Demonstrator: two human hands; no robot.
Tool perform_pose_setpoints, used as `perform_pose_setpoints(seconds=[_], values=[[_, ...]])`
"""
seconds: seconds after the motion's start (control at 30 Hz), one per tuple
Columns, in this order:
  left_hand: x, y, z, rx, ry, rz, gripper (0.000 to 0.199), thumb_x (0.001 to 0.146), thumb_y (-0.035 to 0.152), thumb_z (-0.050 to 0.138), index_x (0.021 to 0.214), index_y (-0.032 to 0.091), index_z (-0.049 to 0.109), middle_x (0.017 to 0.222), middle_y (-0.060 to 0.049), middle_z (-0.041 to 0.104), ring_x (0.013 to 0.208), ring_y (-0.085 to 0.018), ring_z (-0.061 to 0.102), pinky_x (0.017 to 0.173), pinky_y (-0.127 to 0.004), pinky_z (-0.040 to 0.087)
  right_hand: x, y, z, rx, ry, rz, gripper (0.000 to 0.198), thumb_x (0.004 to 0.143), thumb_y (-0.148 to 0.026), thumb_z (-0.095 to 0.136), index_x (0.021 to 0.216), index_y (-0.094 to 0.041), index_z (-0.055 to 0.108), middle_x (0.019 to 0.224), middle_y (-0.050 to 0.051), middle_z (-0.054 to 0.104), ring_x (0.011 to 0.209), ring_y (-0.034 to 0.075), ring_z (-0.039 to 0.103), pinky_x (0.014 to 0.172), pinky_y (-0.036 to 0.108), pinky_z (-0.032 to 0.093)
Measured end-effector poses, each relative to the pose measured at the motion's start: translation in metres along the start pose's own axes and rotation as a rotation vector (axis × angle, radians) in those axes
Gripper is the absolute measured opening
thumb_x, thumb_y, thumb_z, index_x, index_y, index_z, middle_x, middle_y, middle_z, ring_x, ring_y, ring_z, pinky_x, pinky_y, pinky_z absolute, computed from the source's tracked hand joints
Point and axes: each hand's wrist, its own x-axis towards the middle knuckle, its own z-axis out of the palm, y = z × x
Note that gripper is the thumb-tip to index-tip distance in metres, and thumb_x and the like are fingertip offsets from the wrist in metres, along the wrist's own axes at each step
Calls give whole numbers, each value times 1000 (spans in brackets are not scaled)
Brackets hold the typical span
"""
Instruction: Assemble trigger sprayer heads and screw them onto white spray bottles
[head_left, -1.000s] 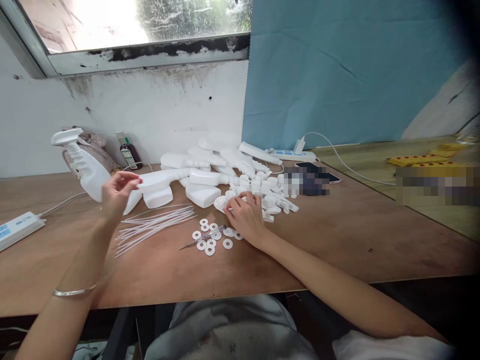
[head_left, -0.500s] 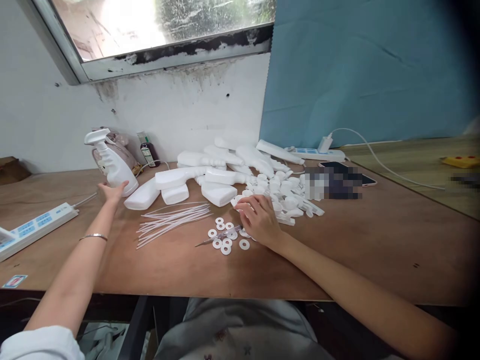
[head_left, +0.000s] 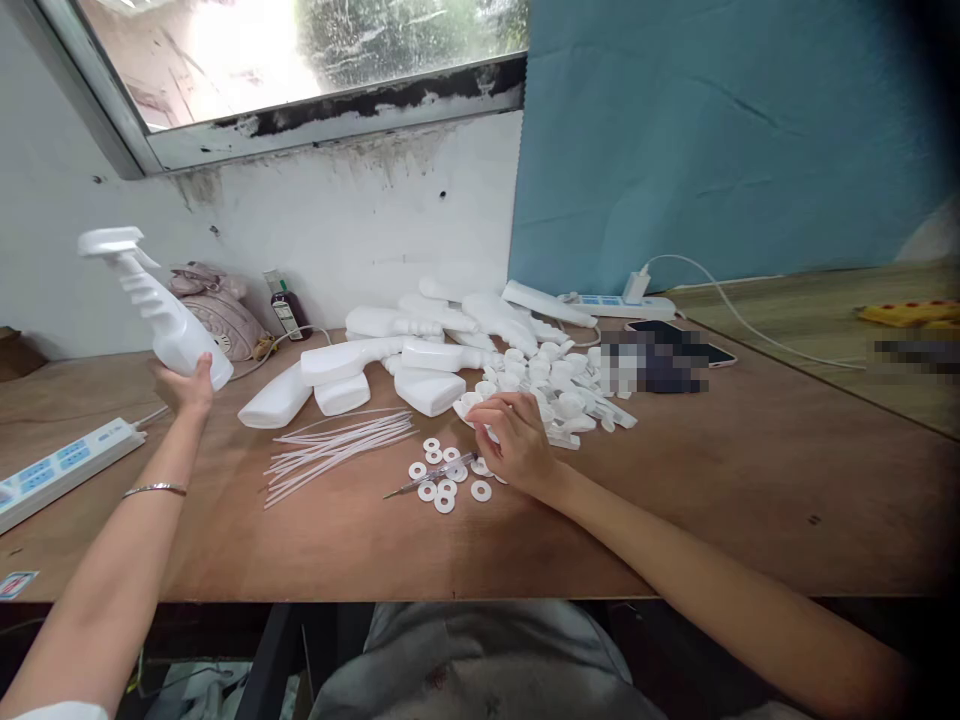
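Note:
My left hand (head_left: 183,386) is wrapped around the lower body of a white spray bottle (head_left: 166,315), which tilts leftward with its trigger head on top. It is held up at the left side of the table. My right hand (head_left: 516,440) rests with curled fingers at the near edge of a heap of white trigger spray heads (head_left: 574,385). Whatever those fingers may pinch is hidden. Just left of that hand lie several white ring washers (head_left: 445,503) and a clear-handled screwdriver (head_left: 429,477). Thin white tubes (head_left: 337,445) are spread farther left.
Several white bottles (head_left: 276,395) lie piled behind the tubes. A pink rotary telephone (head_left: 225,315) and a dark small bottle (head_left: 289,310) stand by the wall. Power strips lie at left (head_left: 67,468) and back right (head_left: 611,307), near a phone (head_left: 705,350).
My left hand has lifted the spray bottle and carried it to the left, tilting it more. The right hand stays by the spray heads, its fingers slightly more curled. The view has shifted slightly.

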Motion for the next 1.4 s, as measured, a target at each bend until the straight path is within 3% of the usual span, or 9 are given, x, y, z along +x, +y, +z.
perform_pose_setpoints(seconds=[0.07,0.2,0.37,0.53,0.77,0.93,1.07,1.27,1.4], values=[[-3,24,0,46,133,-21,57,71,26,63,108,12,21,119,-17,42,109,-30,42,90,-47,31,0,2,1,43,28,23,24,77,-4,48,92,-22,49,80,3,63,84,21,53,73,36,39],[-34,81,8,64,162,101,66,59,35,74,102,15,29,108,-11,53,92,-23,53,78,-35,41,3,1,0,234,-6,185,23,78,-17,57,98,-23,48,90,5,61,89,22,54,77,38,43],[-106,137,20,38,169,855,56,62,38,73,102,15,41,119,-15,55,112,-27,49,89,-39,36,11,0,-5,677,-113,587,50,74,-35,66,116,-25,40,120,8,54,111,22,50,91,42,39],[-157,150,30,20,163,1242,20,75,18,57,94,21,50,119,-9,59,116,-23,50,91,-37,32,14,4,-6,1165,-54,835,40,73,-47,63,105,-26,53,113,4,59,109,21,52,93,39,40],[-176,144,39,35,122,1313,29,75,21,60,102,21,50,117,-13,60,116,-25,50,94,-41,30,24,4,-11,1530,198,1064,40,75,-57,54,98,-25,62,100,1,63,95,19,57,79,32,48],[-166,140,39,-128,-14,1185,44,73,34,65,111,21,46,117,-14,59,118,-28,48,98,-46,29,28,10,-18,1546,330,1163,35,77,-51,53,95,-23,64,97,0,62,86,16,56,68,27,49],[-163,137,39,-391,-259,982,53,64,37,72,108,22,46,118,-13,57,117,-29,47,96,-45,35,26,11,-19,1516,342,1154,29,76,-44,52,91,-23,66,92,0,64,84,17,56,66,28,49],[-164,135,43,-882,-613,85,59,63,47,68,109,20,44,86,-3,60,71,-17,59,58,-25,45,25,0,-19,1508,164,981,25,74,-39,49,83,-22,65,93,2,66,98,23,56,81,35,45],[-157,137,42,-960,-837,-403,47,65,45,64,101,17,54,85,-4,62,65,-17,58,51,-23,45,23,-5,-17,1462,69,922,25,76,-37,49,90,-23,65,93,1,65,96,21,56,84,34,44]])
